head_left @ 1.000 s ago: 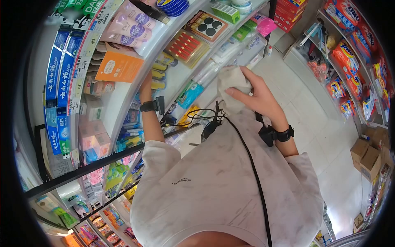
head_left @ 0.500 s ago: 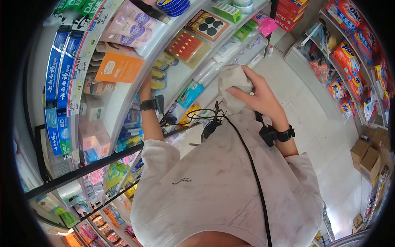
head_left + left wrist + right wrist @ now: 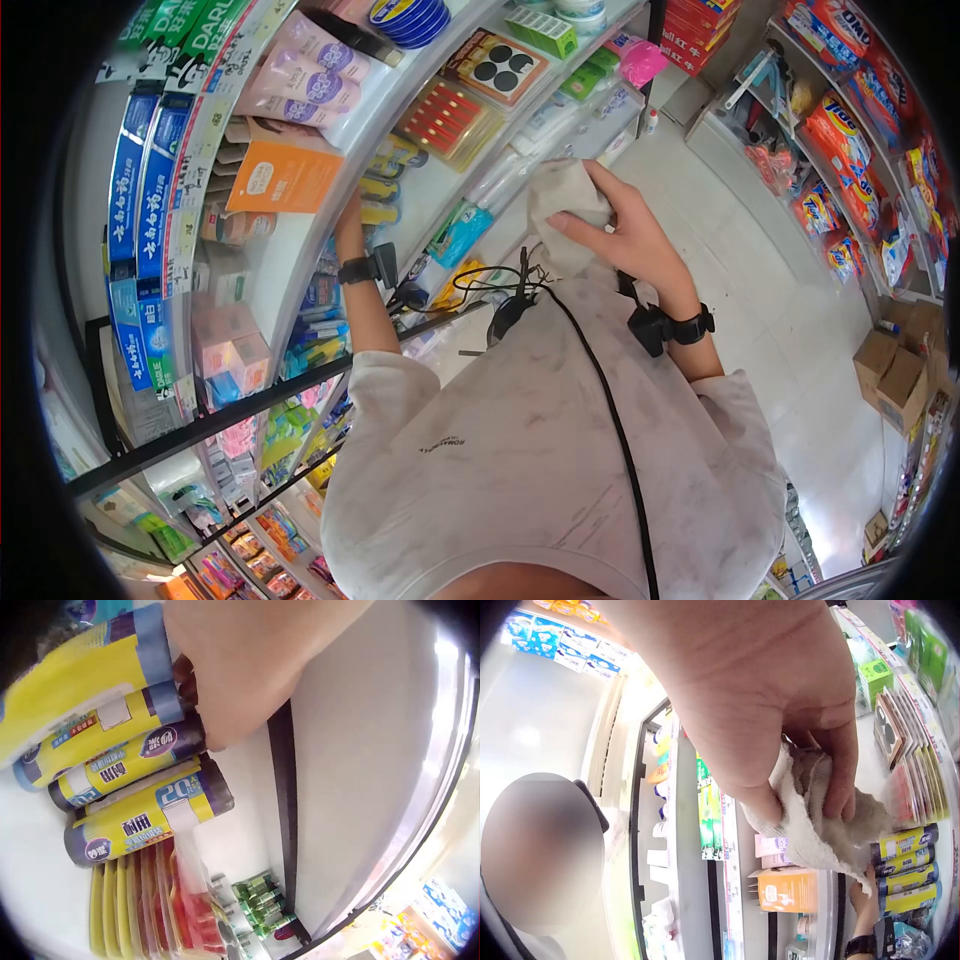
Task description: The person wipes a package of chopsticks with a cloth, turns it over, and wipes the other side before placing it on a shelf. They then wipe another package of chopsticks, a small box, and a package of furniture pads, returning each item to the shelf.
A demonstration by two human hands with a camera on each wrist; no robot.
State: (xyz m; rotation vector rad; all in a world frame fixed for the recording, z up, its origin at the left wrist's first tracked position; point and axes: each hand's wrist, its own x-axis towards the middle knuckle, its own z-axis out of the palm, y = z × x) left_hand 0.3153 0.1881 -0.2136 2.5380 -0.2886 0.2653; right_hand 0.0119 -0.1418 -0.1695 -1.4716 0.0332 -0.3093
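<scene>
In the right wrist view my right hand grips a crumpled greyish-white cloth between thumb and fingers. The head view has this cloth in front of my chest, beside the shelves. My left hand is in at the shelf, its fingertips right at the ends of several yellow-and-blue rolls of bags that lie side by side. Seen from the right wrist, the left hand lies along the roll ends with its fingers extended. The shelf above partly hides it in the head view.
Red-and-yellow carded packs stand next to the rolls. On the shelf above are an orange box, lilac-labelled tubes and toothpaste boxes. A black cable runs down my shirt. Across the aisle are detergent bags and cartons.
The head view has shifted slightly, so the near shelves sit a little further left and lower. My left hand stays by the rolls, and the right keeps its hold on the cloth.
</scene>
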